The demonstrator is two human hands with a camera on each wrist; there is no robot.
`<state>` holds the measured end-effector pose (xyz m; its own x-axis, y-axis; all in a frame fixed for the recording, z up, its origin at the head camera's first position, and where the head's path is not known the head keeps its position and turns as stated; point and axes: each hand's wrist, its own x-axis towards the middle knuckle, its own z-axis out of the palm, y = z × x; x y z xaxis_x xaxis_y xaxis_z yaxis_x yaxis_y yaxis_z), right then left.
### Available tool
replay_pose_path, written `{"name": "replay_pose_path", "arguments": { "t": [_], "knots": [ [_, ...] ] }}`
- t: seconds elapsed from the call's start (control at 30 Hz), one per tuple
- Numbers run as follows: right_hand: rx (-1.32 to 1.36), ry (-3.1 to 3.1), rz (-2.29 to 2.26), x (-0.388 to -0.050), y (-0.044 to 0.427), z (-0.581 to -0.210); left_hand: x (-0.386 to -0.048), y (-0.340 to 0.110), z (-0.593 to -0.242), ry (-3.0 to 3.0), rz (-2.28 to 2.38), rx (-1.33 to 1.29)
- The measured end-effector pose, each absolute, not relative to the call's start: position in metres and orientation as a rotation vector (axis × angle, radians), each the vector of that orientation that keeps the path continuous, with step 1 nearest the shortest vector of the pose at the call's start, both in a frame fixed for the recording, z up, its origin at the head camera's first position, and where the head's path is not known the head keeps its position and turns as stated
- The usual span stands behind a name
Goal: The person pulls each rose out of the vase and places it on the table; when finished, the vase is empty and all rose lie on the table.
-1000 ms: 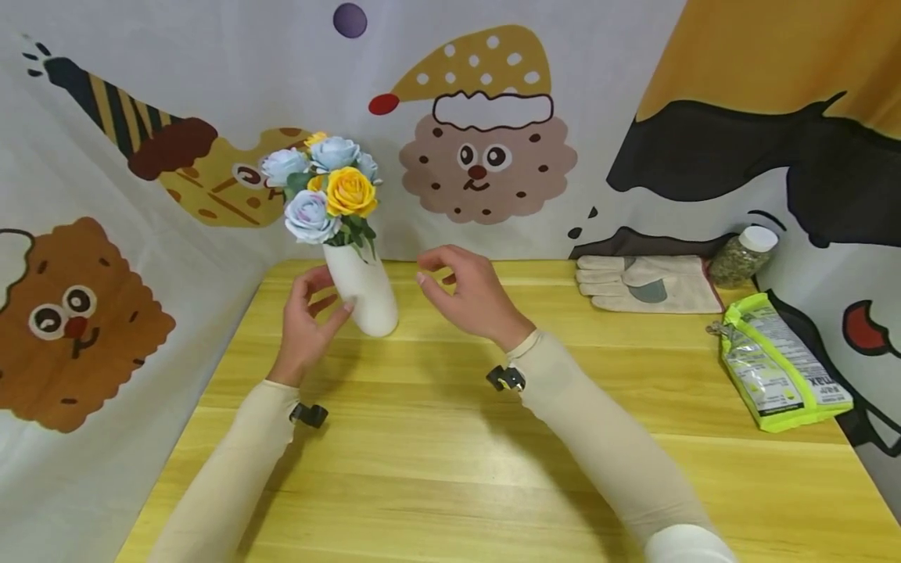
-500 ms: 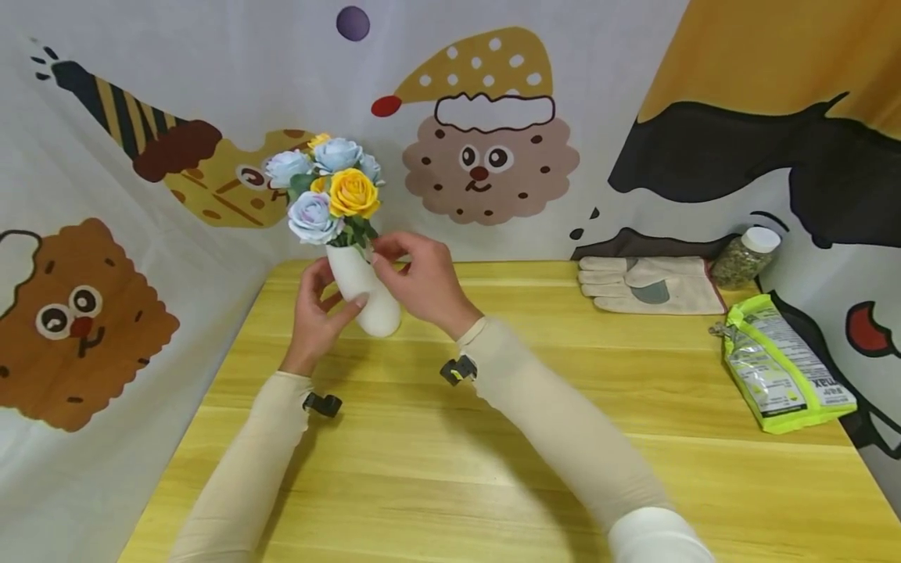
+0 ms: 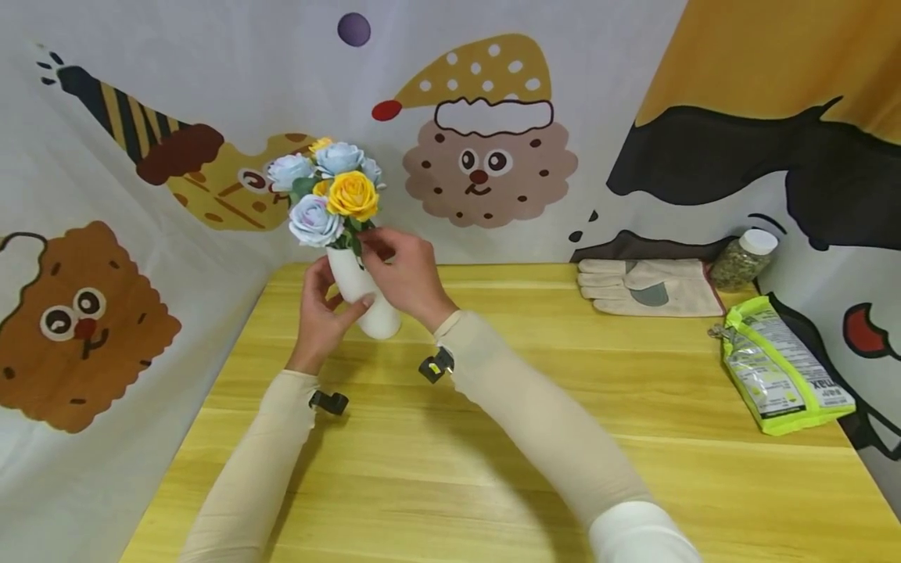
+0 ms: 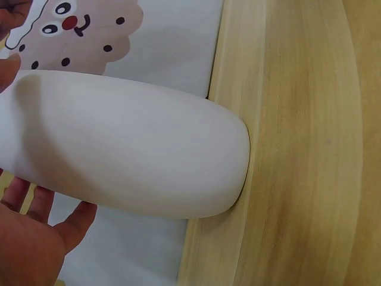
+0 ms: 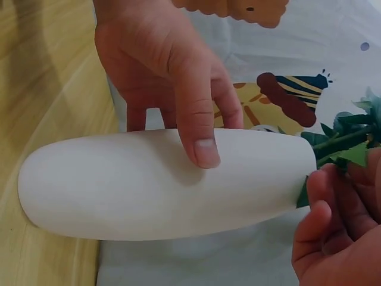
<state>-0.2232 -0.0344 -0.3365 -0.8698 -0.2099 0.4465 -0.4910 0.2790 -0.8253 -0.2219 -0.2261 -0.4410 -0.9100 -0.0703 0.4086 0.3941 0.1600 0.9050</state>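
Observation:
A white vase stands near the table's back left, holding blue and yellow flowers. The left hand grips the vase from its left side; the right wrist view shows the left thumb lying on the vase and the fingers behind it. At the vase's mouth the right hand has curled fingers against the green stems and leaves; a leaf hangs over the rim beside its fingertips. Whether these fingers pinch a stem is partly hidden. The left wrist view shows the vase's base on the table.
On the right of the wooden table lie white work gloves, a jar with a white lid and a green-edged bag. A printed cloth hangs behind the table.
My right hand has moved left from beside the vase to the stems at its mouth. The left hand has shifted slightly right, its thumb further across the vase. The vase and flowers have hardly moved.

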Motion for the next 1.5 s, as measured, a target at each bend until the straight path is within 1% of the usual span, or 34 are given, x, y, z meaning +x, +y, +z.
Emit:
{"name": "replay_pose_path", "arguments": {
  "t": [0.2, 0.43, 0.57, 0.9, 1.2, 1.5],
  "knots": [
    [0.598, -2.302, 1.574, -0.225, -0.044, -0.334, -0.222, -0.226, -0.442, -2.094, -1.789, -0.314],
    [0.499, -2.310, 1.665, -0.227, -0.049, -0.333, -0.222, -0.226, -0.441, -2.112, -1.789, -0.310],
    [0.484, -2.274, 1.631, -0.228, -0.053, -0.334, -0.222, -0.225, -0.441, -2.130, -1.788, -0.275],
    [0.600, -2.212, 1.658, -0.226, -0.060, -0.332, -0.221, -0.226, -0.439, -2.182, -1.736, -0.248],
    [0.747, -2.148, 1.589, -0.226, -0.062, -0.333, -0.222, -0.229, -0.440, -2.182, -1.731, -0.319],
    [0.785, -2.139, 1.544, -0.230, -0.063, -0.334, -0.221, -0.229, -0.441, -2.188, -1.732, -0.311]
  ]
}}
